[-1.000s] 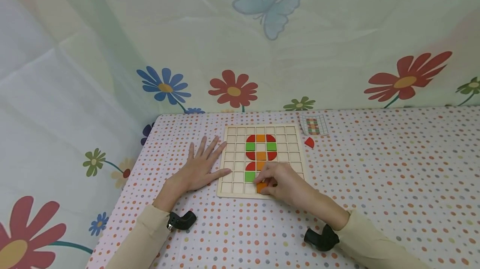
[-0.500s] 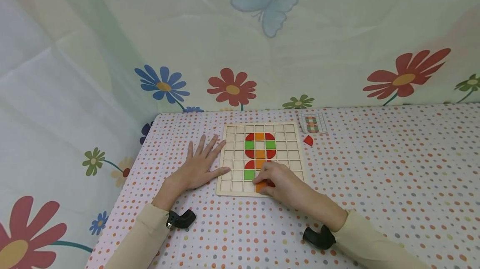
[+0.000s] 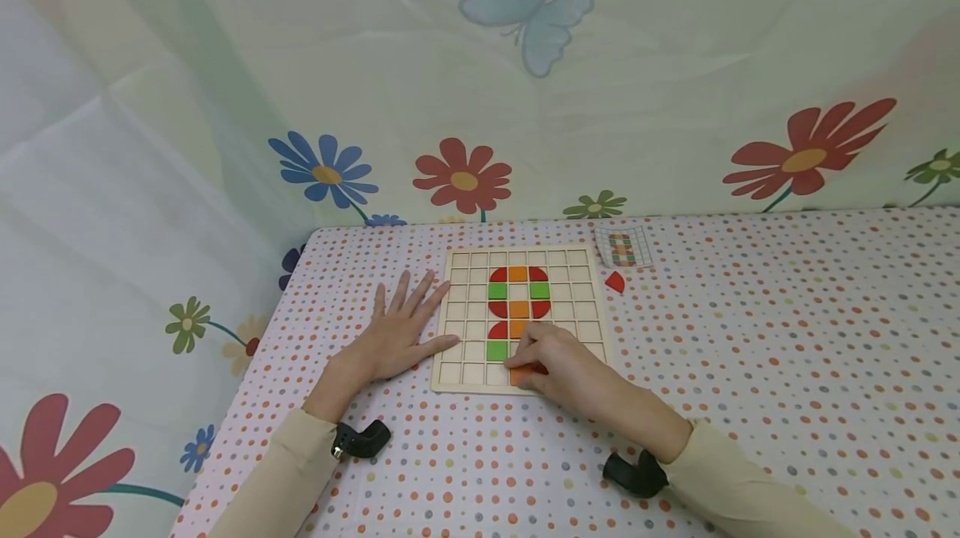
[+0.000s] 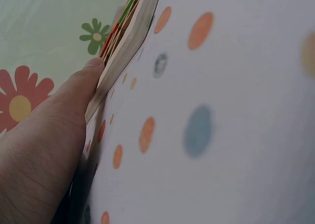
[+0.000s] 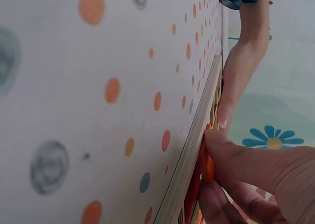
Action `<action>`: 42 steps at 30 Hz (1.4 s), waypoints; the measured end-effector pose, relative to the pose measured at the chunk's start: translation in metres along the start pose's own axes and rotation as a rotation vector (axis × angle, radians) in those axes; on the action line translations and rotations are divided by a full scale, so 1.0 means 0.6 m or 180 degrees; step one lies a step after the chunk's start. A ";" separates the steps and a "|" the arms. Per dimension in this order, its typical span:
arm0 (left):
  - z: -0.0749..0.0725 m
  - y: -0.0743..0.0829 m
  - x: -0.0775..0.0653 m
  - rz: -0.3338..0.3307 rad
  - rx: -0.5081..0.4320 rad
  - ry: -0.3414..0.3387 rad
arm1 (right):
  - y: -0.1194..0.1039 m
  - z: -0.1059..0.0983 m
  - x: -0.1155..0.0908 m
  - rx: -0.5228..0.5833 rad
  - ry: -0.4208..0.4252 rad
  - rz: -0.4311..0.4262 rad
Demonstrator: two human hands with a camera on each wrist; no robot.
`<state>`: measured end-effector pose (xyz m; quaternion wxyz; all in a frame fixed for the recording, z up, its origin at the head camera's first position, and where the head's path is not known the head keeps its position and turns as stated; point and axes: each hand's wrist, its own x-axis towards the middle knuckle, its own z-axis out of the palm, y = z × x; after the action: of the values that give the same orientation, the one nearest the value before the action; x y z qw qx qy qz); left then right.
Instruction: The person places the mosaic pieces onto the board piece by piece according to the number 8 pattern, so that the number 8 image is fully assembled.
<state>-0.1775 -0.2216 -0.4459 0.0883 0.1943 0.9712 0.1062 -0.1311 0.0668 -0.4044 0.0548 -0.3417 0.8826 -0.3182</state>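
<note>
A pale wooden grid board [image 3: 582, 292] lies on the table, with red, green and orange tiles in its middle columns. My left hand [image 3: 397, 340] lies flat with fingers spread, its thumb and a fingertip touching the board's left edge. Over the lower middle of the board, my right hand [image 3: 570, 361] pinches an orange tile [image 5: 208, 165] between thumb and fingers. In the right wrist view this tile looks raised on edge above the board, with a red piece [image 5: 192, 197] beside it. The cells under the right hand are hidden.
A loose red quarter-round tile [image 3: 616, 281] lies right of the board. Behind it is a small pattern card [image 3: 623, 247] with a printed grid. A dotted cloth [image 3: 750, 355] covers the table, and a flowered curtain [image 3: 637, 105] hangs behind it.
Both hands stay nearly in place. The right thumb and fingers shift slightly around the orange tile, and less of it shows. The head view drifts a little.
</note>
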 end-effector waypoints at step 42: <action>0.005 -0.004 0.001 0.0017 0.0037 0.0018 | 0.194 -0.161 0.005 -0.0364 0.0170 0.0671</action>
<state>-0.1785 -0.2227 -0.4493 0.0842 0.1972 0.9715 0.1013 -0.2296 0.1811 -0.3973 0.0449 -0.2409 0.9315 -0.2687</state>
